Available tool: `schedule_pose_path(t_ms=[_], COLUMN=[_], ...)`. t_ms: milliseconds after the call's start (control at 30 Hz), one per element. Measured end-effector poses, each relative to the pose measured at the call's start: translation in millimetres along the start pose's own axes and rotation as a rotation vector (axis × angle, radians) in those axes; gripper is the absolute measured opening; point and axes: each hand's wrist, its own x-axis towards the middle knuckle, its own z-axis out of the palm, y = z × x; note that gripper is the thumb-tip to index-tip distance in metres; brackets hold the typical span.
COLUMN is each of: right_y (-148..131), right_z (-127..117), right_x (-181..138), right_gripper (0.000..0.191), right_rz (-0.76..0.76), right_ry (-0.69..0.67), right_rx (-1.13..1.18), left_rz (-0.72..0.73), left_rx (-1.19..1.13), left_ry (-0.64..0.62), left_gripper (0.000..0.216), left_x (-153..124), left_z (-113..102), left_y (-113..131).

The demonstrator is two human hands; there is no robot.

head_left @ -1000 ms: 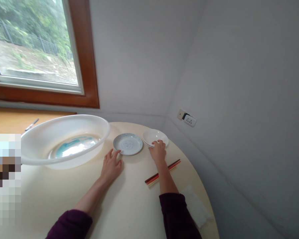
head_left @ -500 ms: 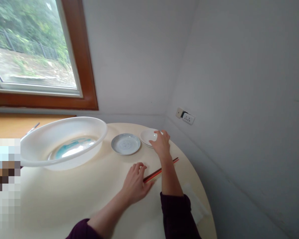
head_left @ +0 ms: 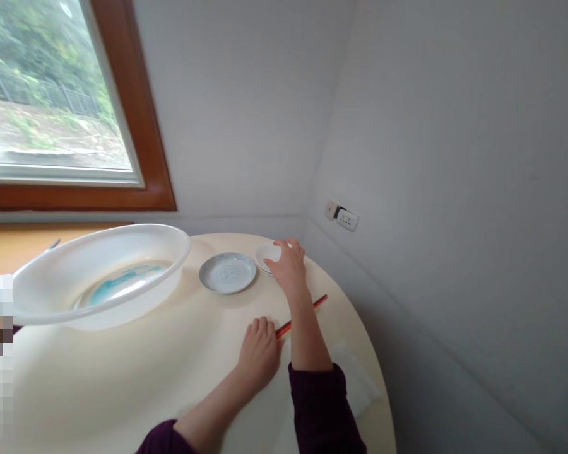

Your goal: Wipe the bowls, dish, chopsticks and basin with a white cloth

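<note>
Likely a home's dining corner, though the narrow view cannot settle it: a rounded cream-topped table (head_left: 123, 391) bears a round blue-grey patterned plate (head_left: 227, 273) and slim red-and-dark chopsticks (head_left: 320, 301), near a brown wood-framed glass window (head_left: 130, 94) and white wall socket (head_left: 347, 219).

I see a wood-framed window (head_left: 71, 107), a big translucent basin (head_left: 113, 252) below it, a wall socket (head_left: 347, 219) to the window's right.
</note>
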Motion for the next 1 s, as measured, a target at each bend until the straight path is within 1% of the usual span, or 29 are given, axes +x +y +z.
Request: schedule_pose_path(t_ms=[200,333,533,767,1000], right_y=[1.3,1.5,1.3,1.8,3.1], right_z=[1.8,0.8,-0.8,0.9,2.3], right_x=[1.0,0.8,0.4,1.3,1.9], right_gripper=[0.042,0.039,0.037,0.035,0.033], right_rz=[-0.015,-0.022,-0.031,-0.06,-0.084], right_ry=[-0.012,-0.017,-0.032,-0.034,-0.04], right_rx=[0.025,0.025,0.028,0.017,0.01], left_rz=[0.031,0.034,0.042,0.051,0.073], left_rx=[0.077,0.093,0.11,0.075,0.067], left_ry=[-0.102,-0.138,-0.143,-0.19,-0.164], left_gripper=[0.027,0.029,0.029,0.03,0.03], left_x=[-0.4,-0.4,0.3,1.7,-0.3], left_z=[-3.0,-6.5,-8.7,-12.7,-10.3], left_y=[-1.2,-0.2,-1.8,-6.1,-6.3])
